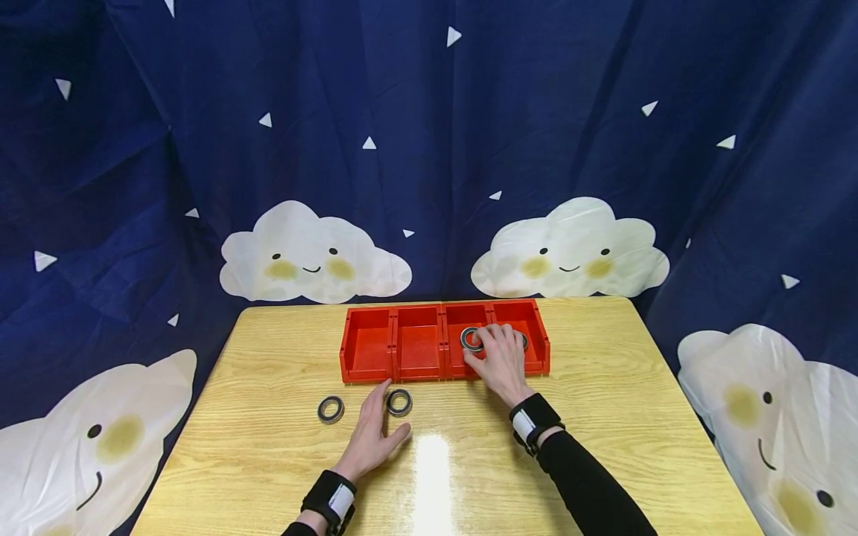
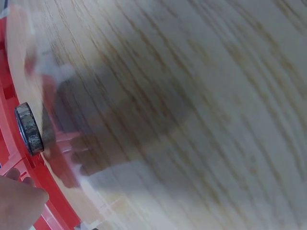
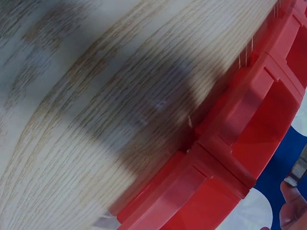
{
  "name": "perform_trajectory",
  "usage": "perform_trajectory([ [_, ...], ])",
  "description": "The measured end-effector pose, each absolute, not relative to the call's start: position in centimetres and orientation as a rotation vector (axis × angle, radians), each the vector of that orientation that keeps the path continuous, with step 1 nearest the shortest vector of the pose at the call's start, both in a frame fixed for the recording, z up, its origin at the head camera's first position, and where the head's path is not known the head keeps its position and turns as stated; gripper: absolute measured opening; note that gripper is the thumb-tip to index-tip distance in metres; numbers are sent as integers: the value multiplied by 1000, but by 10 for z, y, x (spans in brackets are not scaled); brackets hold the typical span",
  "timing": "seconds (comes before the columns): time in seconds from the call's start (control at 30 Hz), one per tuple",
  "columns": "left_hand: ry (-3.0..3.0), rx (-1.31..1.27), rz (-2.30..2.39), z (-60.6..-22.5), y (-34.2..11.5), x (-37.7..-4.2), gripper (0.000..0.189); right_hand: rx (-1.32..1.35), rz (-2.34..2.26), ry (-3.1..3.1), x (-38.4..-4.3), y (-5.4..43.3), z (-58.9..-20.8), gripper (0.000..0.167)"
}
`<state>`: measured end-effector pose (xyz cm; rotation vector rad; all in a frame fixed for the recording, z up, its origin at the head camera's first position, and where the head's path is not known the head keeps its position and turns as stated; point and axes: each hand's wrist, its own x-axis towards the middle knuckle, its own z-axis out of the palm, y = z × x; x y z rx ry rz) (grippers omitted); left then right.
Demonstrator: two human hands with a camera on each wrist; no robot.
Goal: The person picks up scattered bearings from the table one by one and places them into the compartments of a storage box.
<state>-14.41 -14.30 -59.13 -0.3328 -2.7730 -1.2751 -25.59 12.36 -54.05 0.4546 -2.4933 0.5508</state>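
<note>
While the right hand (image 1: 501, 361) pinches a metal ring (image 3: 298, 168), left hand (image 1: 367, 439) spread, smooth red bins (image 1: 420, 346), grained tabletop (image 1: 603, 417)

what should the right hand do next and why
Probably lower the held ring into the third bin from the left: the right hand pinches it, apparently above that bin, while the rightmost bin already seems to have another ring.

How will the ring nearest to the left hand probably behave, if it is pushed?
The ring lies flat, so it would probably slide rather than roll. Its metallic look suggests it is stiff and perhaps heavy for its size. The glossy table may offer little resistance.
</note>
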Motion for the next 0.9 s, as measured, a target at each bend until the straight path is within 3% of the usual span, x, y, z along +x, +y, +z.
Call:
perform_trajectory([
  [0.9,-2801,-330,-1272,-594,-145,-143,84,433,485,-2593,-261,129,-555,26],
])
